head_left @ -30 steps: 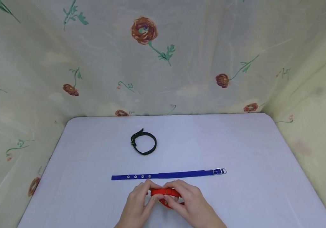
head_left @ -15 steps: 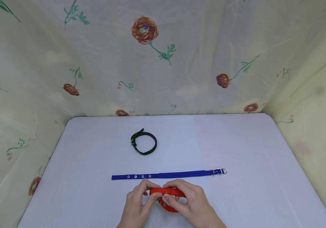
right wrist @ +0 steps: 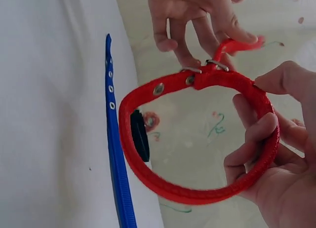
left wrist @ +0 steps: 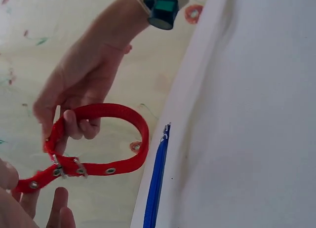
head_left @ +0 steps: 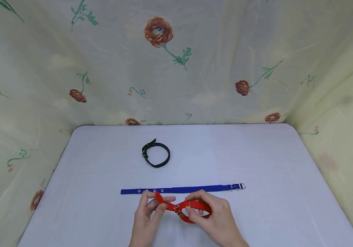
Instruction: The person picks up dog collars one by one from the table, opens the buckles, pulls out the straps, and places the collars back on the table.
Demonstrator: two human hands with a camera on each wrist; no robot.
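Observation:
A red collar [right wrist: 187, 197] is held in the air between both hands, closed into a loop with its strap through a metal buckle [right wrist: 217, 65]. Metal eyelets line part of the strap. My left hand [head_left: 145, 216] pinches the strap's free end [head_left: 159, 198] between thumb and fingers, left of the buckle. Around the loop's right side, my right hand [head_left: 219, 214] grips the band, its thumb in front. Just beyond the hands a blue collar [head_left: 195, 189] lies stretched flat on the table, its buckle end to the right.
Farther back on the white table [head_left: 256, 151] lies a black collar [head_left: 167, 156], buckled into a ring. A flower-patterned curtain [head_left: 201, 79] surrounds the table's back and sides.
My left hand has moved slightly left, drawing the strap's free end out from the buckle. The loop has turned and shows wider, and my right hand has shifted a little right with it.

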